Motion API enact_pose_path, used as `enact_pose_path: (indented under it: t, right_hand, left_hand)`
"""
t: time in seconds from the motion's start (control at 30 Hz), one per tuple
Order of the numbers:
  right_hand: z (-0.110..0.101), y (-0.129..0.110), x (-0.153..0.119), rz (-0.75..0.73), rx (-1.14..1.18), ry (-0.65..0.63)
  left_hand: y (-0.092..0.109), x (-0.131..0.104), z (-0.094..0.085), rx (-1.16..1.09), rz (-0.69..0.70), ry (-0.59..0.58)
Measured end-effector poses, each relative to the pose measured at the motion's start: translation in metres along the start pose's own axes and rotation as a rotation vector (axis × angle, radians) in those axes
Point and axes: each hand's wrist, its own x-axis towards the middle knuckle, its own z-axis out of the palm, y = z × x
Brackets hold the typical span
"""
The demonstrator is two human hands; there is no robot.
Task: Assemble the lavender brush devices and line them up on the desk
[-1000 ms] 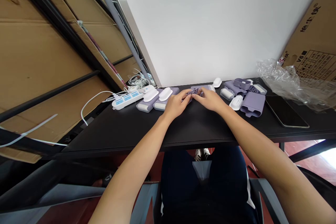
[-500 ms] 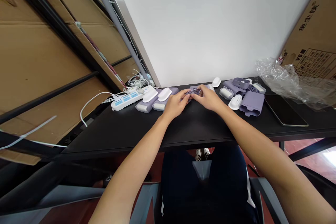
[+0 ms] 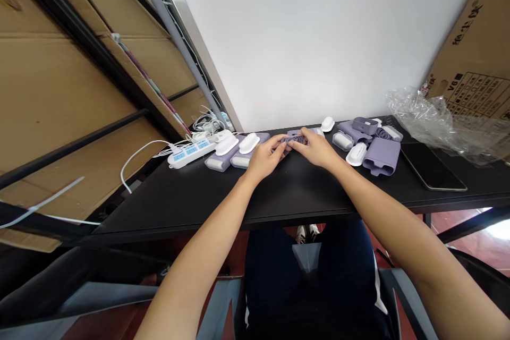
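Note:
Near the back of the black table (image 3: 279, 196), a coiled purple cord (image 3: 294, 139) is held between both hands. My left hand (image 3: 266, 157) pinches its left side, and my right hand (image 3: 314, 147) grips its right side with thumb and fingers. Partly hidden behind the hands lies a purple-and-white item. Just left of my left hand are two purple blocks (image 3: 219, 163), each with a white oval piece (image 3: 249, 143) on top. Another white oval piece (image 3: 328, 124) stands behind my right hand.
A white power strip (image 3: 191, 153) with cables lies at left. To the right are a purple sleeve-like case (image 3: 381, 156), other purple and white parts, a black phone (image 3: 433, 166), clear plastic wrap (image 3: 442, 122) and a cardboard box (image 3: 474, 58). A white wall (image 3: 319, 37) rises behind.
Both hands stay in nearly the same place around the cord, with the fingers shifting slightly. The coil shows a little more plainly between them. The camera view has moved very slightly.

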Motion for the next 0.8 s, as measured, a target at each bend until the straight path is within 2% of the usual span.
enact_pose_path:
  t: [0.23,0.5,0.8]
  right_hand:
    - [0.0038,0.0028,0.0028,0.071,0.015,-0.035]
    - [0.0044,0.0019,0.0029,0.116,0.043,-0.017]
    - [0.0039,-0.0002,0.0001,0.079,-0.067,-0.042]
  left_hand:
    - [0.0054,-0.0015,-0.0014,0.088,-0.01,0.004]
    - [0.003,-0.0026,-0.0017,0.133,0.008,-0.007]
    - [0.0035,-0.0011,-0.0042,0.113,-0.007,-0.054]
